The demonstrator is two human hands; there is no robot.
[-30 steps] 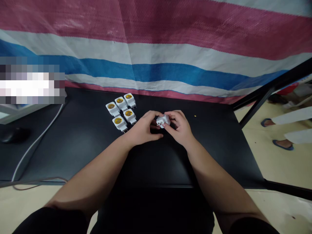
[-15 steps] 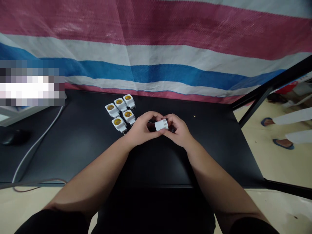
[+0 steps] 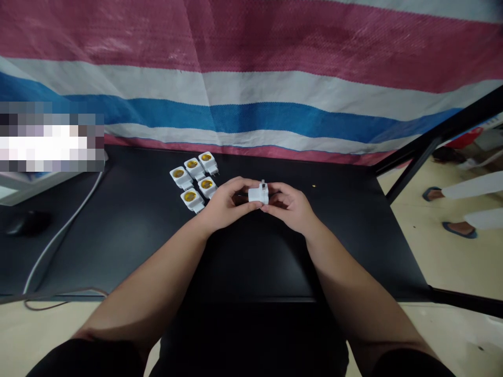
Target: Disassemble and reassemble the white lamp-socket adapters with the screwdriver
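A white plug-in lamp socket (image 3: 258, 195) was up off the black bench (image 3: 275, 262), held tight by the fingers of the left hand (image 3: 227, 204) and right hand (image 3: 291, 207). Both hands were on this 1 socket. 5 more sockets (image 3: 192, 170) sat just left of the hands.

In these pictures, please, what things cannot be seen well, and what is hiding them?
Head view only:
Most of the white lamp-socket adapter: hidden by the left hand and right hand.
Yellow speck: too small to identify.
Area behind the pixelated patch: blurred.
Nearby person's legs: cut off by the right edge.
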